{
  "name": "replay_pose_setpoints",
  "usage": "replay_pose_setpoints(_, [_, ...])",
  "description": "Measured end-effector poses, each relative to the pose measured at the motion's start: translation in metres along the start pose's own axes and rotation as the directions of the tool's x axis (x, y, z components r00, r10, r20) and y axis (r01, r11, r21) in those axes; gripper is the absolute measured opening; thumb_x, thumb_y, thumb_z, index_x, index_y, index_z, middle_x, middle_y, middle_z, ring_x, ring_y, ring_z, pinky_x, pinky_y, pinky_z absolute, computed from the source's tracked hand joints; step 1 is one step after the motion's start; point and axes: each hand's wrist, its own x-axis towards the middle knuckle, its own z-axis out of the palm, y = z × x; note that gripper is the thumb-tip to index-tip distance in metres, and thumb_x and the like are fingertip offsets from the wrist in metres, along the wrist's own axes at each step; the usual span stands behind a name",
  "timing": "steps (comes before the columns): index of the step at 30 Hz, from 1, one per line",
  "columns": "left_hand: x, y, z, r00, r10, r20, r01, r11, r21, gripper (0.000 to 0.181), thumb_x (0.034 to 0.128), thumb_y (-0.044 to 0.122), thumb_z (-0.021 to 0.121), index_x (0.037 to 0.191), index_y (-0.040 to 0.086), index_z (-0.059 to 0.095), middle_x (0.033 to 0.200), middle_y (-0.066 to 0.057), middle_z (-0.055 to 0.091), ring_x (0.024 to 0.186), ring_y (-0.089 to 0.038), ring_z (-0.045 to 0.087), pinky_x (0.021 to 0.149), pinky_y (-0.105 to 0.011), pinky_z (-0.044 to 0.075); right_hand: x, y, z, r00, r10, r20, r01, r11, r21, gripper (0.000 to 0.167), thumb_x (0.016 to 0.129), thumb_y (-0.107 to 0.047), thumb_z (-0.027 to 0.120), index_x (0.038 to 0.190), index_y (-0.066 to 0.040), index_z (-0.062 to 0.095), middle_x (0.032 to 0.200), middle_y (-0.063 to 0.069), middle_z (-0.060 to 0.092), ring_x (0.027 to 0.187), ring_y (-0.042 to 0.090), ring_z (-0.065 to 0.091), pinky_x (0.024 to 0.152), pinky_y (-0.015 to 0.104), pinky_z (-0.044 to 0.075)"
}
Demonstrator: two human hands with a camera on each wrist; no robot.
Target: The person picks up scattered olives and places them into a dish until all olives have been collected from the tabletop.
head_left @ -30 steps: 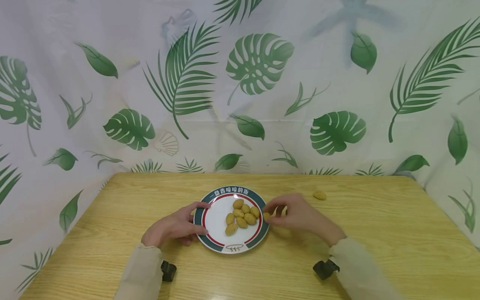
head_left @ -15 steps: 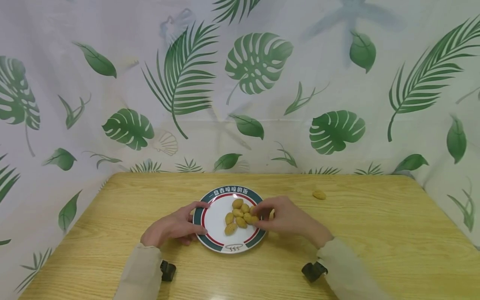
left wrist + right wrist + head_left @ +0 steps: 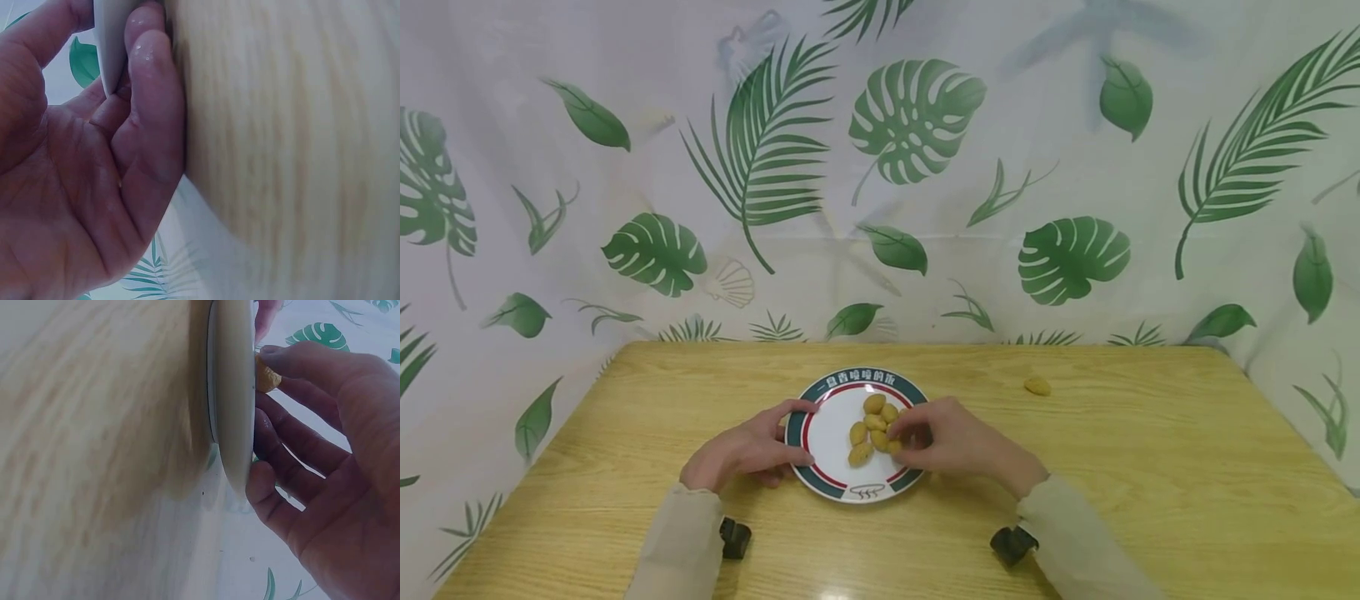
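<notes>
A white plate (image 3: 831, 442) with a dark green band and red ring bears several small yellow oval pieces (image 3: 874, 404), rough-skinned and nut-like. My left hand (image 3: 745, 450) grips the plate's left rim, thumb on top; in the left wrist view its other fingers lie at the plate's underside. Over the plate's right side, my right hand (image 3: 951, 442) pinches one yellow oval piece (image 3: 269, 376) between thumb and fingertips. In the right wrist view its lower fingers touch the rim. Part of the pile is hidden behind this hand.
One more yellow piece (image 3: 1037, 386) lies on the wooden table (image 3: 1150, 467), toward the back right. A leaf-patterned curtain (image 3: 955, 267) hangs behind the table and along its sides. Each wrist carries a small black camera.
My right hand has moved left from beside the rim to over the pile, carrying a yellow piece. The left hand and the plate have stayed in place.
</notes>
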Motion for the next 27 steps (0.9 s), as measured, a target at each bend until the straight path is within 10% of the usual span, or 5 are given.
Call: replay_pose_setpoints(27, [0.0, 0.001, -0.001, 0.999, 0.032, 0.008, -0.032, 0.999, -0.006, 0.068, 0.0906, 0.023, 0.078, 0.149, 0.032, 0.044, 0.099, -0.008, 0.064, 0.072, -0.019, 0.061, 0.059, -0.026, 0.052, -0.01, 0.012, -0.01, 0.999, 0.009, -0.054, -0.009, 1.0, 0.015, 0.016, 0.091, -0.015, 0.076, 0.108, -0.014, 0.077, 0.094, -0.008, 0.072, 0.084, 0.007, 0.061, 0.075, 0.021, 0.053])
